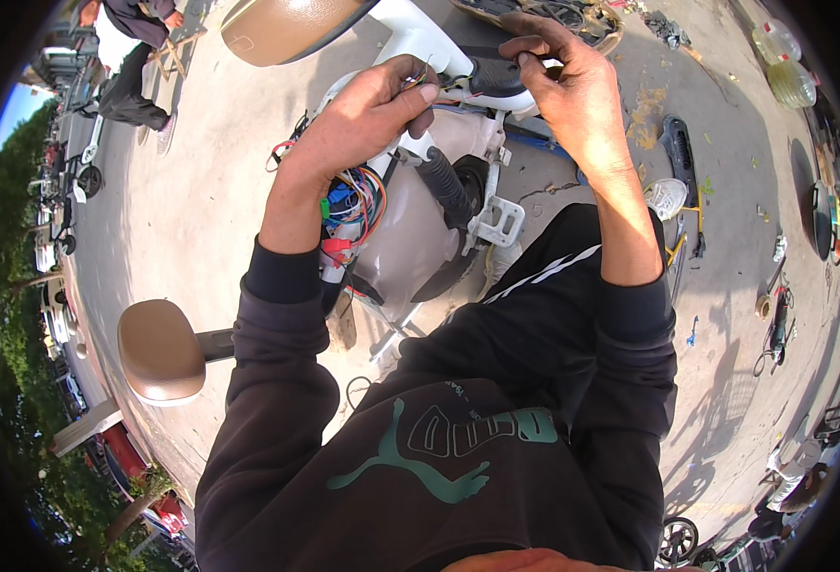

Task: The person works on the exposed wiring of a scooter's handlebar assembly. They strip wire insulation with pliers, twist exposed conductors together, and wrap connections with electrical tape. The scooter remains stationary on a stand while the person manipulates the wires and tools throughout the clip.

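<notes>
A white-framed electric bike or scooter (420, 43) stands opened up in front of me, partly hidden by my arms. My left hand (367, 110) is closed over the frame, thumb and fingers pinching thin wires (426, 76). To the right, my right hand (572, 91) is raised with thumb and forefinger pressed together; whatever lies between them is too small to make out. Below my left wrist hangs a bundle of coloured wires (367, 195) with a red connector (336, 249). A black ribbed shock absorber (445, 188) and a white pedal (503, 222) sit lower on the vehicle.
A brown padded seat (291, 29) is at the top, another brown pad (161, 351) at left. On the pavement at right lie a long black-and-blue part (679, 157) and a corded tool (780, 329). Plastic jugs (789, 81) stand far right. Another person (134, 91) is at upper left.
</notes>
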The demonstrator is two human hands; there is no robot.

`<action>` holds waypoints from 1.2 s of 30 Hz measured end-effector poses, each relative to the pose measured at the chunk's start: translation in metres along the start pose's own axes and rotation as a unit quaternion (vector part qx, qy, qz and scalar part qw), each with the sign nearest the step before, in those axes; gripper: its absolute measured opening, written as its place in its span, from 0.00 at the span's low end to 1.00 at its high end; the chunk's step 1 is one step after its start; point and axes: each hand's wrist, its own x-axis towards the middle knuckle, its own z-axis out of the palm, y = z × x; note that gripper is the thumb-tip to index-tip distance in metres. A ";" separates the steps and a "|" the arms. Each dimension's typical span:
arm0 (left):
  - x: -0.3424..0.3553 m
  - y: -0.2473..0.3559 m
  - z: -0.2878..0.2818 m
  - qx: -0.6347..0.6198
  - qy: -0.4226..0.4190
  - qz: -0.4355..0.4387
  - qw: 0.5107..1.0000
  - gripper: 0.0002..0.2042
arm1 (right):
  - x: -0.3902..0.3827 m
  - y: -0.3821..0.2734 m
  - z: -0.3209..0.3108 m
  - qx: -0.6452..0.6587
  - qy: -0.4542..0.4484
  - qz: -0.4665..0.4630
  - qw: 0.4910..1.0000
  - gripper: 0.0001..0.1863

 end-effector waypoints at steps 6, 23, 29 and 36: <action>0.002 -0.005 0.000 0.009 -0.002 0.023 1.000 0.13 | -0.007 -0.018 0.008 -0.095 -0.047 -0.192 0.976 0.11; 0.003 -0.007 -0.003 0.023 -0.002 0.009 1.000 0.12 | -0.004 -0.016 0.043 -0.338 0.080 -0.146 0.926 0.07; -0.002 0.005 0.000 -0.023 -0.007 -0.018 1.000 0.12 | 0.023 0.053 -0.062 -0.451 -0.011 0.132 0.882 0.12; 0.001 0.010 0.008 0.002 0.015 -0.015 1.000 0.11 | 0.014 0.007 -0.042 -0.381 -0.058 0.129 0.913 0.16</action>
